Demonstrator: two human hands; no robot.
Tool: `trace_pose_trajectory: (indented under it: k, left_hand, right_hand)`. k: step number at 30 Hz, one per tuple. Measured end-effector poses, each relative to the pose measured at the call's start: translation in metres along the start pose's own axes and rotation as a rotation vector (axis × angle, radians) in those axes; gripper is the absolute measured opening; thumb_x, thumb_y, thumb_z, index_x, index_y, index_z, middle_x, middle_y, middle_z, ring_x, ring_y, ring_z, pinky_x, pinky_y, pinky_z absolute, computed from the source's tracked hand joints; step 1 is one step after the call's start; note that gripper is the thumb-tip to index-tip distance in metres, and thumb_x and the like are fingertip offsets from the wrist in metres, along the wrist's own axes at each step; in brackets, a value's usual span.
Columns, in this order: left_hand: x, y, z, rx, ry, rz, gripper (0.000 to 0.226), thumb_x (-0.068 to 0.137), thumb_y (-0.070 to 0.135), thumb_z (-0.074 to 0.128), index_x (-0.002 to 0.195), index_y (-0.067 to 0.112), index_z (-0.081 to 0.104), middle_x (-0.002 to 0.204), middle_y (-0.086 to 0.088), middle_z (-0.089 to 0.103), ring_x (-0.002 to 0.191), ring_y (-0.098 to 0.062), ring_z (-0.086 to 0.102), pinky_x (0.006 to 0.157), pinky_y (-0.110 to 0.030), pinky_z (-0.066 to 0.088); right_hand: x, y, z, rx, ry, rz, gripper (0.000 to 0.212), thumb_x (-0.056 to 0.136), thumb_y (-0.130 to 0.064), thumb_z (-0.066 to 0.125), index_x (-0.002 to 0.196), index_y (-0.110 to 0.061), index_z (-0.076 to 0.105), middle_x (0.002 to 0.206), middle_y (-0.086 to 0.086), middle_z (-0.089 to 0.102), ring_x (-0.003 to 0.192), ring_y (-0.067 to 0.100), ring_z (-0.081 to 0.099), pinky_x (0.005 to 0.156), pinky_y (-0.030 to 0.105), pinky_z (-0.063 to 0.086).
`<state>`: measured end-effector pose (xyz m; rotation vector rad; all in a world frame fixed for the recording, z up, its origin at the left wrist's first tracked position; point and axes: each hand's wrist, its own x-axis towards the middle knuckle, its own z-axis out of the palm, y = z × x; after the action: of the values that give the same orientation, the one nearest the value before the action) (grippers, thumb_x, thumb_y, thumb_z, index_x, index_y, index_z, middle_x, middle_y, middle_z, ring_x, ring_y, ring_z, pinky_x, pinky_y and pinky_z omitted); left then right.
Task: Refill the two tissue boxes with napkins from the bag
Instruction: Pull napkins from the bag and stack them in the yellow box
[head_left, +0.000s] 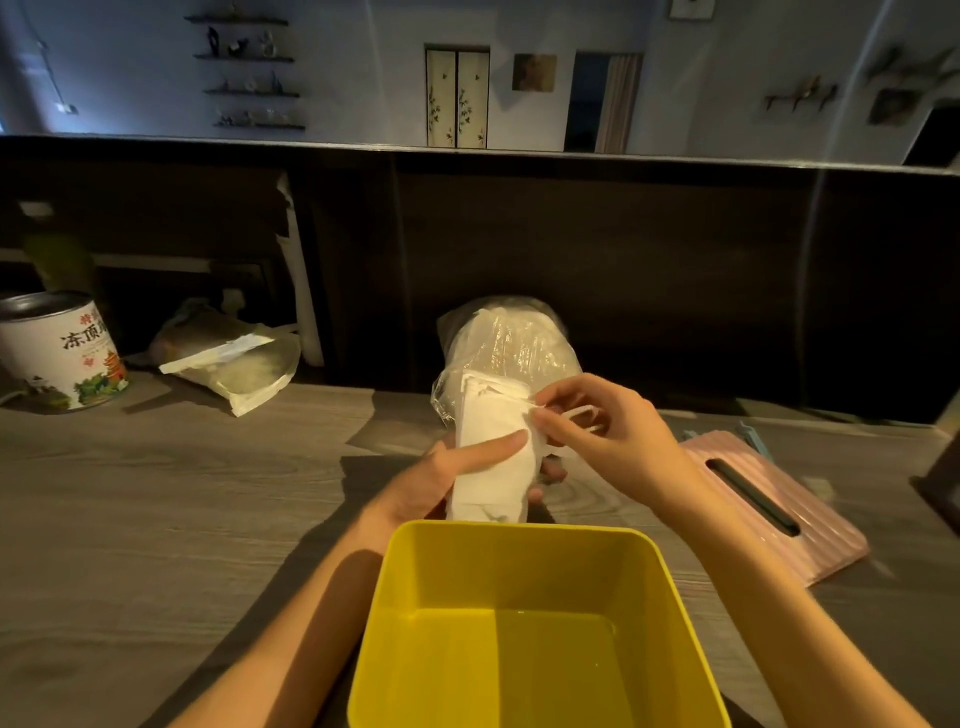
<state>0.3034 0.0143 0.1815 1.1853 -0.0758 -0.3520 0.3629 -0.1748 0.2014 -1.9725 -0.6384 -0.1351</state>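
Observation:
An open yellow tissue box (524, 566) stands empty at the near edge of the wooden table. Just behind it my left hand (457, 475) grips a stack of white napkins (491, 457) from below, thumb across the front. My right hand (597, 421) pinches the top right edge of that stack. The clear plastic bag (511, 343) with more napkins stands right behind the stack, its mouth around the stack's top. A pink ribbed tissue box lid (769, 514) with a dark slot lies to the right.
A printed tin can (62, 353) stands at the far left. A flat plastic packet (228, 358) lies beside it against the dark back panel (623, 270). A dark object (943, 483) sits at the right edge of the table (182, 493).

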Motion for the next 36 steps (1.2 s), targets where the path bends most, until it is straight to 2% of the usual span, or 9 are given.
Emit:
trace_pose_trajectory:
  k: [10, 13, 16, 21, 24, 28, 31, 33, 36]
  left_hand:
    - [0.002, -0.001, -0.007, 0.059, -0.031, 0.044, 0.049, 0.084, 0.015, 0.069, 0.132, 0.011, 0.060, 0.109, -0.017, 0.072, 0.090, -0.025, 0.071, 0.072, -0.036, 0.059]
    - [0.002, -0.002, -0.007, 0.050, -0.061, 0.027, 0.045, 0.087, 0.012, 0.066, 0.131, 0.006, 0.061, 0.108, -0.015, 0.072, 0.090, -0.022, 0.071, 0.072, -0.033, 0.059]
    - [0.003, -0.003, -0.008, 0.029, -0.080, 0.000, 0.035, 0.092, 0.013, 0.064, 0.125, 0.004, 0.067, 0.107, -0.016, 0.070, 0.090, -0.022, 0.069, 0.074, -0.032, 0.059]
    - [0.005, -0.001, -0.007, 0.037, 0.034, -0.015, 0.029, 0.095, 0.029, 0.062, 0.112, 0.010, 0.076, 0.097, -0.015, 0.070, 0.083, -0.022, 0.068, 0.073, -0.032, 0.058]
    - [0.007, -0.002, -0.009, 0.115, 0.098, 0.001, 0.032, 0.093, 0.031, 0.062, 0.118, 0.014, 0.073, 0.098, -0.013, 0.072, 0.083, -0.021, 0.069, 0.072, -0.032, 0.059]
    - [0.012, -0.005, -0.014, 0.155, 0.267, -0.017, 0.066, 0.079, 0.040, 0.079, 0.135, 0.015, 0.054, 0.110, -0.016, 0.074, 0.097, -0.027, 0.074, 0.076, -0.039, 0.059]
    - [0.009, -0.002, -0.008, 0.064, 0.285, -0.019, 0.041, 0.091, 0.049, 0.064, 0.112, 0.015, 0.074, 0.099, -0.012, 0.077, 0.087, -0.025, 0.074, 0.080, -0.041, 0.058]
    - [0.005, 0.000, -0.002, -0.125, 0.228, 0.004, 0.050, 0.098, 0.053, 0.049, 0.098, 0.015, 0.081, 0.097, -0.015, 0.076, 0.083, -0.027, 0.072, 0.082, -0.044, 0.054]
    - [0.006, 0.001, -0.005, -0.209, 0.167, 0.060, 0.056, 0.103, 0.052, 0.039, 0.131, 0.010, 0.062, 0.107, -0.018, 0.073, 0.090, -0.033, 0.074, 0.074, -0.046, 0.061]
  right_hand:
    - [-0.003, -0.002, -0.006, 0.202, 0.011, 0.073, 0.014, 0.090, -0.021, 0.077, 0.103, -0.023, 0.075, 0.088, -0.006, 0.076, 0.084, 0.005, 0.070, 0.072, 0.013, 0.054]
    - [-0.001, 0.003, -0.006, 0.196, 0.116, 0.065, 0.014, 0.092, -0.023, 0.074, 0.105, -0.025, 0.076, 0.093, -0.009, 0.076, 0.090, 0.005, 0.069, 0.080, 0.020, 0.057]
    - [0.002, 0.006, -0.009, 0.139, 0.334, 0.014, 0.019, 0.098, -0.026, 0.068, 0.115, -0.028, 0.074, 0.097, -0.011, 0.074, 0.090, 0.004, 0.067, 0.075, 0.020, 0.056]
    - [0.003, 0.008, -0.013, 0.091, 0.283, 0.053, 0.012, 0.100, -0.027, 0.063, 0.106, -0.032, 0.073, 0.093, -0.013, 0.074, 0.090, 0.004, 0.068, 0.075, 0.022, 0.059]
    - [0.004, 0.007, -0.015, 0.183, 0.330, 0.050, 0.011, 0.100, -0.027, 0.063, 0.105, -0.029, 0.073, 0.095, -0.011, 0.075, 0.093, 0.002, 0.070, 0.082, 0.026, 0.061]
    - [0.005, -0.002, -0.027, 0.416, 0.383, 0.061, 0.019, 0.101, -0.029, 0.062, 0.115, -0.021, 0.072, 0.104, -0.003, 0.076, 0.101, 0.015, 0.073, 0.086, 0.034, 0.060]
    - [0.002, -0.007, -0.031, 0.486, 0.212, 0.059, 0.022, 0.102, -0.027, 0.058, 0.118, -0.021, 0.071, 0.108, -0.001, 0.076, 0.105, 0.018, 0.072, 0.084, 0.033, 0.059]
    - [0.001, -0.010, -0.031, 0.555, 0.005, 0.063, 0.026, 0.102, -0.025, 0.055, 0.122, -0.017, 0.070, 0.114, 0.006, 0.074, 0.106, 0.022, 0.071, 0.084, 0.033, 0.058]
    - [0.000, -0.011, -0.026, 0.594, -0.143, 0.062, 0.029, 0.102, -0.025, 0.054, 0.123, -0.013, 0.070, 0.111, 0.006, 0.072, 0.101, 0.017, 0.068, 0.082, 0.026, 0.055]
